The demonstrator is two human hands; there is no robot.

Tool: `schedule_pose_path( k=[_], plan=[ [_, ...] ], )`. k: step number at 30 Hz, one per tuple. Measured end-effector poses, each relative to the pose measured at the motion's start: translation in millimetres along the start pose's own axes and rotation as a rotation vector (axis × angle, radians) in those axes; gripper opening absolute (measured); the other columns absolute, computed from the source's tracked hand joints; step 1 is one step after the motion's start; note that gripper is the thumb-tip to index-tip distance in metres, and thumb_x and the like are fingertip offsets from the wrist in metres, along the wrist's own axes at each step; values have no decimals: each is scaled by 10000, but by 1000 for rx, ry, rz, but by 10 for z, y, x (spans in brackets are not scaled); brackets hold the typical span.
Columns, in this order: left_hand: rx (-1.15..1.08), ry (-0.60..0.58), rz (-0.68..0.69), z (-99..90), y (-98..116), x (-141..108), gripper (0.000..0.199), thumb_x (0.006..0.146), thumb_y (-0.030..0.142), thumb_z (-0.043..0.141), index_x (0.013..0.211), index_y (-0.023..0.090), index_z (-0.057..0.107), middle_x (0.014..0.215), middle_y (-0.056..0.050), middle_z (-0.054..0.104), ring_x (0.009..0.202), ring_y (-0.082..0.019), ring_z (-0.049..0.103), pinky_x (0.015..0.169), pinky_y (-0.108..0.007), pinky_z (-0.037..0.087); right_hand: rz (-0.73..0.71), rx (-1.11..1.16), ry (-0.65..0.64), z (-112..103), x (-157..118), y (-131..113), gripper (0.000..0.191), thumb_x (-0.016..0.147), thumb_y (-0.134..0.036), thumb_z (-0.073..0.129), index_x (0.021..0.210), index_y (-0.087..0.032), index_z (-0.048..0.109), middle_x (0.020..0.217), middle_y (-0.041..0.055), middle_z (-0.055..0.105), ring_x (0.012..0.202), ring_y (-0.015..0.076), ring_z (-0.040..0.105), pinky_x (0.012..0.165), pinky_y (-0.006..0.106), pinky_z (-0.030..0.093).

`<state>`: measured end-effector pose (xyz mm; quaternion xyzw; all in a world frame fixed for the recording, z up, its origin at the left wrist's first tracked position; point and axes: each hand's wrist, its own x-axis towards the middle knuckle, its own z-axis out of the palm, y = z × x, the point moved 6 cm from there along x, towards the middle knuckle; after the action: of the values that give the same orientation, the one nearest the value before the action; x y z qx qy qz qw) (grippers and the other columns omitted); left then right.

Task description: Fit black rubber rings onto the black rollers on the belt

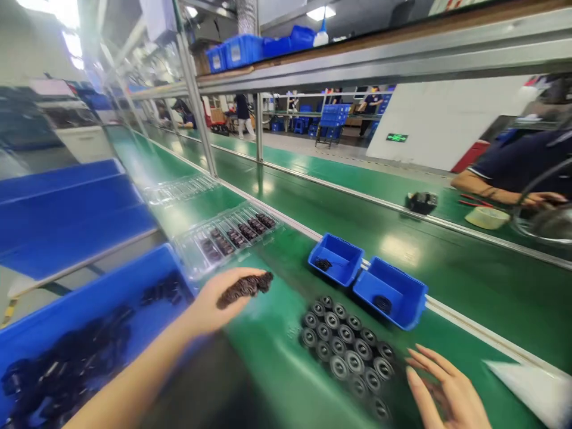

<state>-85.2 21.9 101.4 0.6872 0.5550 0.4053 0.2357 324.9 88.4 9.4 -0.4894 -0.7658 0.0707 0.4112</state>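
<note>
Fingers of left hand (213, 298) pinch dark ridged part (243, 289) at seven o'clock, far end jutting, likely for steady hold. Right hand (447, 387), four o'clock, fingers spread beside round pieces (338, 347), five o'clock, rowed probably for easy reach.

1. Green surface (277, 351) runs lengthwise into the distance, divided by pale rails (469, 323).
2. Slanting metal post (196, 107) stands near centre-left; metal-edged shelf (384, 62) spans above the surface.
3. White wall panel (438, 119), right, bears green sign (397, 137).
4. Pale grey floor (290, 143) lies beyond.
5. Ceiling light (320, 13) glows; upper left washes out.
</note>
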Motion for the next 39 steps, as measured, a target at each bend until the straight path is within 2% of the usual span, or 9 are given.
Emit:
schedule_pose_path(
  k=[2, 5, 8, 11, 16, 24, 32, 39],
  plan=[
    [-58, -78, 106, 375, 263, 0, 448, 875, 156, 546, 1315, 240, 545, 1346, -80, 607, 1209, -249, 587, 1054, -392, 463, 25, 18, 16, -76, 6, -147, 234, 897, -389, 565, 1034, -219, 651, 1156, 131, 632, 1076, 299, 616, 778, 430, 580],
    [-178, -175, 221, 825, 480, -2, 476, 863, 78, 515, 1315, 226, 522, 1355, -96, 598, 1241, -235, 570, 1076, -373, 444, 85, 71, 35, -105, -3, -225, 208, 917, -327, 557, 1077, -218, 632, 1175, 133, 602, 1099, 281, 589, 795, 416, 564],
    [-284, -245, 298, 1127, 558, -25, 524, 848, 32, 499, 1332, 233, 492, 1363, -93, 590, 1263, -217, 554, 1097, -349, 421, 125, 113, 43, -104, -21, -228, 212, 927, -271, 550, 1123, -215, 609, 1198, 133, 568, 1031, 246, 604, 792, 402, 553],
    [-329, -303, 317, 1297, 574, -66, 611, 828, -3, 489, 1381, 252, 443, 1379, -83, 574, 1287, -210, 531, 1114, -336, 400, 144, 145, 48, -115, -30, -242, 222, 928, -240, 547, 1143, -217, 601, 1218, 131, 542, 961, 221, 612, 781, 393, 545],
    [-341, -343, 313, 1413, 563, -111, 702, 813, -32, 491, 1425, 293, 379, 1402, -67, 549, 1312, -217, 503, 1135, -353, 371, 137, 166, 70, -167, -21, -284, 231, 926, -202, 549, 1150, -223, 597, 1217, 123, 529, 948, 209, 602, 784, 391, 533],
    [-378, -406, 186, 1575, 499, -130, 598, 885, 38, 494, 1432, 259, 395, 1420, -115, 531, 1332, -263, 485, 1148, -424, 341, 134, 165, 76, -180, 4, -320, 233, 916, -178, 559, 1141, -215, 608, 1215, 121, 532, 948, 207, 603, 784, 384, 528],
    [-403, -421, 225, 1584, 515, -118, 678, 856, 30, 498, 1458, 268, 296, 1421, -107, 534, 1343, -245, 472, 1146, -415, 339, 138, 153, 72, -162, 2, -304, 228, 915, -197, 565, 1137, -215, 615, 1206, 122, 540, 947, 213, 607, 776, 396, 539],
    [-377, -434, 241, 1565, 565, -95, 685, 821, 39, 525, 1447, 209, 304, 1398, -122, 552, 1330, -234, 485, 1139, -397, 353, 115, 116, 73, -148, -4, -283, 207, 905, -221, 583, 1106, -209, 628, 1162, 124, 580, 1067, 267, 593, 809, 429, 532]
  ],
)
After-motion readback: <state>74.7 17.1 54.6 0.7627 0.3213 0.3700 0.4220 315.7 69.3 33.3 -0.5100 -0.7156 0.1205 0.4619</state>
